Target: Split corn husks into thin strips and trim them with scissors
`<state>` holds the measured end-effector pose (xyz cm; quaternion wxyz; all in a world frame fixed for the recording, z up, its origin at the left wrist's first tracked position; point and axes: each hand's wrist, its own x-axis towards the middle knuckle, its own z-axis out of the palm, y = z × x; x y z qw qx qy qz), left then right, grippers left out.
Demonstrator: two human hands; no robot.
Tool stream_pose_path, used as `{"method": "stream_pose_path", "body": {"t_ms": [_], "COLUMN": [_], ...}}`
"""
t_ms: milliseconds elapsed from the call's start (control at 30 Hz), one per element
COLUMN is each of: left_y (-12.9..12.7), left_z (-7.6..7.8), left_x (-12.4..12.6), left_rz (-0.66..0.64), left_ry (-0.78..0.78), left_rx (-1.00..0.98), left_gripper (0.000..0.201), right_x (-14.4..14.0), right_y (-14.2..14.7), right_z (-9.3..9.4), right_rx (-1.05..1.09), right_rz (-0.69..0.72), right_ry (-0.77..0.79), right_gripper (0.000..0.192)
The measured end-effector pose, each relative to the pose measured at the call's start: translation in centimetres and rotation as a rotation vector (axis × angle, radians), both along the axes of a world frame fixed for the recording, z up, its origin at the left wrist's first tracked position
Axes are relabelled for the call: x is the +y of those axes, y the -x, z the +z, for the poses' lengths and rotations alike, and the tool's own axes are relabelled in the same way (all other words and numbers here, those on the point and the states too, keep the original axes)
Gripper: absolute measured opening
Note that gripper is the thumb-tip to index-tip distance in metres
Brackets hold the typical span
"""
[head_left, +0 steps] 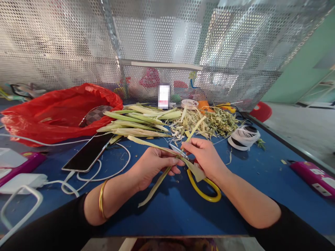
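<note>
My left hand point(157, 165) pinches pale green corn husk strips point(154, 186) where they cross, and their ends stick out to several sides. My right hand point(205, 157) is closed on another end of the strips, which rises up and away from its fingertips. A wider strip end hangs between the hands. Below them on the blue table lie scissors with yellow handles point(213, 199), their blades partly hidden by my hands and the strips. Just beyond the hands is a stack of long husk leaves point(141, 120).
A heap of husk scraps point(204, 122) and a white spool of thread point(244, 137) lie back right. To the left are a red plastic bag point(52, 115), a phone point(87, 151) and white cables. A perforated metal panel point(159, 38) stands behind; a purple box point(312, 177) is at right.
</note>
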<state>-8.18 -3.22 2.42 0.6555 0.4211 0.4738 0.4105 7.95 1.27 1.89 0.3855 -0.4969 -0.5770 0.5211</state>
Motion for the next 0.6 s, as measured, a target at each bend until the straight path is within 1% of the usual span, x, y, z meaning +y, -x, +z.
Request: {"method": "stream_pose_path", "body": {"t_ms": [100, 167, 267, 333, 367, 433, 467, 500, 533, 567, 600], "left_y": [0.1, 0.1, 0.0, 0.0, -0.1, -0.2, -0.2, -0.3, -0.4, -0.5, -0.7], "left_z": [0.1, 0.2, 0.1, 0.0, 0.0, 0.0, -0.1, -0.1, -0.1, -0.2, -0.3], "left_x": [0.0, 0.0, -0.1, -0.1, -0.1, -0.1, -0.1, -0.1, -0.1, -0.1, -0.2], "left_rz": [0.013, 0.023, 0.027, 0.039, 0.052, 0.067, 0.067, 0.062, 0.055, 0.044, 0.03], "left_ry": [0.006, 0.011, 0.007, 0.013, 0.019, 0.025, 0.024, 0.02, 0.014, 0.006, 0.001], "left_rx": [0.011, 0.027, 0.022, 0.008, 0.006, 0.018, 0.031, 0.049, 0.074, 0.103, 0.134], "left_gripper": [0.014, 0.013, 0.014, 0.015, 0.015, 0.014, 0.014, 0.012, 0.01, 0.007, 0.004], "right_x": [0.2, 0.3, 0.5, 0.4, 0.4, 0.1, -0.1, -0.3, -0.5, -0.6, -0.8], "right_y": [-0.1, -0.1, -0.1, -0.2, -0.3, -0.5, -0.5, -0.5, -0.5, -0.4, -0.2], "right_z": [-0.4, -0.9, -1.0, -0.7, -0.5, 0.1, 0.3, 0.5, 0.6, 0.7, 0.7], "right_rx": [-0.055, -0.077, -0.134, -0.234, -0.302, -0.429, -0.461, -0.461, -0.433, -0.394, -0.351], "right_rz": [-0.015, -0.005, 0.067, 0.104, 0.086, -0.009, -0.054, -0.07, -0.046, 0.019, 0.105], "right_ry": [-0.081, -0.107, -0.08, -0.137, -0.216, -0.459, -0.589, -0.698, -0.771, -0.797, -0.779], "right_gripper": [0.035, 0.037, 0.037, 0.038, 0.04, 0.042, 0.04, 0.036, 0.028, 0.02, 0.013]}}
